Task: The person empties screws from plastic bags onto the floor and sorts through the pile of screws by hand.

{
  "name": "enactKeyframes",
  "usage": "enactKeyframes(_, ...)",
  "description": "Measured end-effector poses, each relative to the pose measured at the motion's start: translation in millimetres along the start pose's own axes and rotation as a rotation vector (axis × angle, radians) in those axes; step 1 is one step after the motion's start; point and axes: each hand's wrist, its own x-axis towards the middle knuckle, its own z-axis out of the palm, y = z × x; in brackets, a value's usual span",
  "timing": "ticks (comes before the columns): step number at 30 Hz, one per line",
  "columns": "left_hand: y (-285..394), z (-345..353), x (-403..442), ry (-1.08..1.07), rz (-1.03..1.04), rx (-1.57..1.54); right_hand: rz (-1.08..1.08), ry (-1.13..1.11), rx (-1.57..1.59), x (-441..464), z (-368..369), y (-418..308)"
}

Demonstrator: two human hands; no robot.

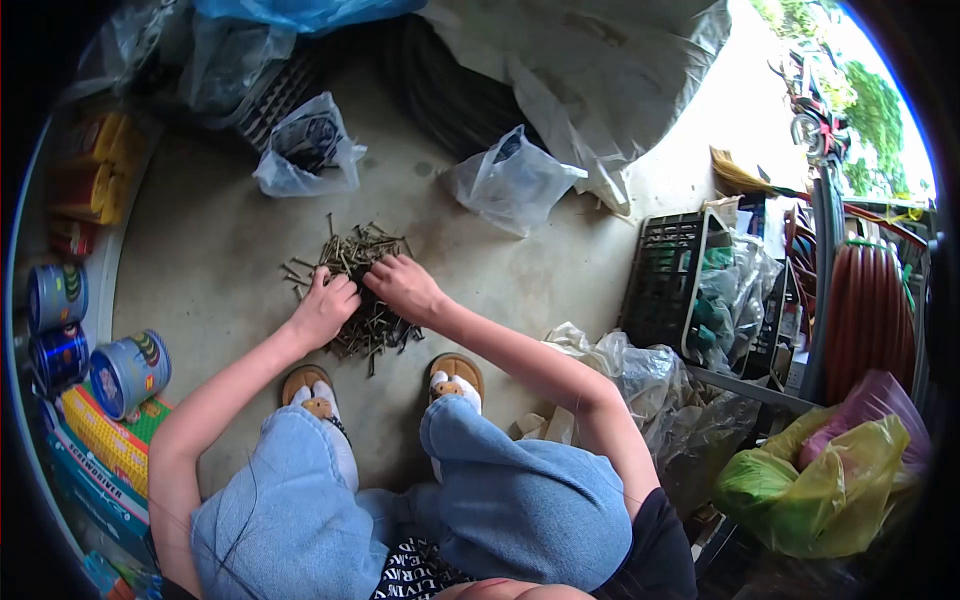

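A heap of long screws (362,335), some brass-coloured and some black, lies spread on the concrete floor before my feet. My left hand (328,303) is at the heap's left side, its fingers curled closed among the screws. Just to its right, my right hand (403,288) reaches in from the other side with bent fingers pressed together on the pile. Both hands nearly meet over the middle. The fingertips are partly hidden, so how many screws each hand grips cannot be made out.
Beyond the heap stand a white plastic bag with dark contents (306,150) and another white bag (513,182). Paint-like cans (131,372) and boxes line the left. A black crate (672,280), a coiled brown hose (868,310) and a yellow-green bag (815,490) are right.
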Motion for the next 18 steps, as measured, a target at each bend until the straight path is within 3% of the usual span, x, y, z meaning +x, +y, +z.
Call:
enactKeyframes(7,-0.7,-18.6,4.1,0.03,-0.012,-0.062,-0.05,-0.011,-0.013,-2.6,-7.9,7.3)
enactKeyframes(9,3.1,-25.1,7.5,0.115,-0.181,-0.305,0.061,-0.006,0.066,-7.0,-11.6,7.4)
enactKeyframes(11,0.4,-27.5,11.9,0.193,-0.266,-0.476,0.218,0.089,0.327,-10.5,-13.5,8.3)
enactKeyframes(13,2.3,-32.8,19.8,0.135,-0.62,-0.974,0.405,0.111,0.787,-9.3,-18.5,12.3)
enactKeyframes(15,-12.8,-9.8,16.4,0.245,-0.599,-1.425,0.594,0.001,1.051,-9.2,-22.9,17.8)
enactKeyframes(18,-11.0,-33.2,23.8,0.203,-0.776,-1.65,0.616,-0.051,1.531,-10.7,-13.5,25.6)
